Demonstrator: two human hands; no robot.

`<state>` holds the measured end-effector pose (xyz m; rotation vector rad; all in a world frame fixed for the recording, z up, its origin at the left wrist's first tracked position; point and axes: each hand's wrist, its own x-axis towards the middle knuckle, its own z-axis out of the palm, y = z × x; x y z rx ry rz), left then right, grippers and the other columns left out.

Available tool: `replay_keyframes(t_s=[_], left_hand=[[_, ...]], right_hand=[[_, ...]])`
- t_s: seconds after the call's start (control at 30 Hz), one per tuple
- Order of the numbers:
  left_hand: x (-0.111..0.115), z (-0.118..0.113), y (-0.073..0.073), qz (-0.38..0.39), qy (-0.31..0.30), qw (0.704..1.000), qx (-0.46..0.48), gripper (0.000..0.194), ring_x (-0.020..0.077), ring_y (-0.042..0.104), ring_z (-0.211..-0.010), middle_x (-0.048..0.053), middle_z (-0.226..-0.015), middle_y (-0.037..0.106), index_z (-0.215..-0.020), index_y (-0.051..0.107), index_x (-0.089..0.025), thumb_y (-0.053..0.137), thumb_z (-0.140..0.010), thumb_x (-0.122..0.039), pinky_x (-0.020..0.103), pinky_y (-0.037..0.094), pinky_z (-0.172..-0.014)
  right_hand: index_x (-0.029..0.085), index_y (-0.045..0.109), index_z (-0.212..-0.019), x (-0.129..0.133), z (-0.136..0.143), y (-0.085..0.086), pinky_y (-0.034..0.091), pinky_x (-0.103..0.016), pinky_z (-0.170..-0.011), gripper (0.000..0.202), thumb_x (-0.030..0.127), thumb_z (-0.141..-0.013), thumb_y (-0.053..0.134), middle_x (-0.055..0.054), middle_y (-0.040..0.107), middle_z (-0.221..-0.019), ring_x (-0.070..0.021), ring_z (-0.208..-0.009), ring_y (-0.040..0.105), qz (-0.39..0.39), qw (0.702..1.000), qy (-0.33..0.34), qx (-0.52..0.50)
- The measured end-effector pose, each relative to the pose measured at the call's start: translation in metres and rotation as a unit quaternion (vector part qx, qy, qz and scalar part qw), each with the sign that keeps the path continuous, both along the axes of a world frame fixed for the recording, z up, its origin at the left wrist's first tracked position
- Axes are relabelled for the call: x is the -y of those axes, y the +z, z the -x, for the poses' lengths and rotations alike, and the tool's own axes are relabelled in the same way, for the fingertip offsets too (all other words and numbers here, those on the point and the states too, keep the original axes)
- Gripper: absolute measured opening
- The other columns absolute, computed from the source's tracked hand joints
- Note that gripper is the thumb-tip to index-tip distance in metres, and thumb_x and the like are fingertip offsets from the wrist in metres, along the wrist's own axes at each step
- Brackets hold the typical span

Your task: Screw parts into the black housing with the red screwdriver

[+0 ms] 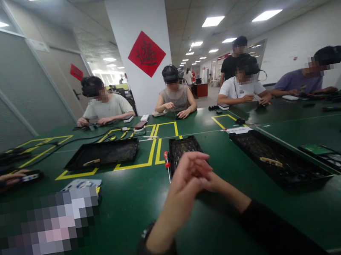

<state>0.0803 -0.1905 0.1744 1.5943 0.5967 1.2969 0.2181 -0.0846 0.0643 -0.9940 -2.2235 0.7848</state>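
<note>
Left hand (184, 181) clasps right hand (206, 175); forearms converge.

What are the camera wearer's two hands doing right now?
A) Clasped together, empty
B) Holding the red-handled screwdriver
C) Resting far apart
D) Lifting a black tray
A: the left hand and right hand are clasped together above the green table, holding nothing.

Bright ceiling panels (212, 21) above me, glare on green table (207, 234); edges warp wide-angle, corners dim, left blob (41, 230) pixelated, bg soft.
</note>
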Motion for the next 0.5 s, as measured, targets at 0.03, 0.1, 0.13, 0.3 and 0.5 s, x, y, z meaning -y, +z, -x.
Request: replay_keyframes(t_s=[0.03,0.1,0.13,0.3,0.5], left_hand=[[-0.027,0.008,-0.008,0.004,0.086,0.996,-0.015,0.034,0.0151,0.053,-0.079,0.004,-0.088,0.055,-0.105,0.049,-0.020,0.049,-0.072,-0.020,0.030,0.044,-0.074],[-0.079,0.028,-0.032,0.018,0.269,0.961,-0.058,0.028,0.0157,0.054,-0.083,0.004,-0.088,0.056,-0.101,0.052,-0.019,0.046,-0.073,-0.019,0.031,0.043,-0.078],[-0.101,0.038,-0.047,0.032,0.337,0.936,-0.095,0.028,0.0165,0.054,-0.084,0.005,-0.089,0.057,-0.102,0.052,-0.018,0.045,-0.074,-0.020,0.032,0.043,-0.079],[-0.156,0.070,-0.115,0.073,0.432,0.846,-0.304,0.032,0.0214,0.053,-0.100,0.007,-0.104,0.059,-0.109,0.055,-0.023,0.049,-0.078,-0.028,0.037,0.039,-0.087],[-0.159,0.076,-0.138,0.040,0.391,0.840,-0.375,0.038,0.0194,0.054,-0.101,0.005,-0.107,0.059,-0.116,0.052,-0.027,0.036,-0.086,-0.043,0.034,0.040,-0.086]], right_hand=[[0.017,0.071,-0.079,0.000,0.000,0.000,0.041,-0.023,-0.061,0.017,0.031,-0.071,0.065,-0.002,0.067,-0.073,-0.0143,-0.065,0.057,-0.004,1.000,0.000,0.002],[0.017,0.071,-0.078,-0.002,0.001,-0.001,0.040,-0.023,-0.059,0.017,0.031,-0.071,0.066,-0.003,0.067,-0.070,-0.0131,-0.062,0.056,-0.013,1.000,0.005,0.010],[0.016,0.071,-0.079,-0.002,0.001,-0.001,0.040,-0.022,-0.059,0.017,0.031,-0.071,0.066,-0.003,0.067,-0.070,-0.0127,-0.061,0.055,-0.017,1.000,0.006,0.014],[0.017,0.072,-0.080,-0.003,0.001,-0.001,0.040,-0.022,-0.063,0.018,0.032,-0.074,0.063,-0.003,0.067,-0.071,-0.0125,-0.065,0.057,-0.027,0.999,0.012,0.028],[0.017,0.071,-0.081,-0.003,0.000,-0.002,0.040,-0.022,-0.061,0.018,0.031,-0.074,0.063,-0.003,0.067,-0.071,-0.0120,-0.063,0.056,-0.027,0.999,0.013,0.028]])
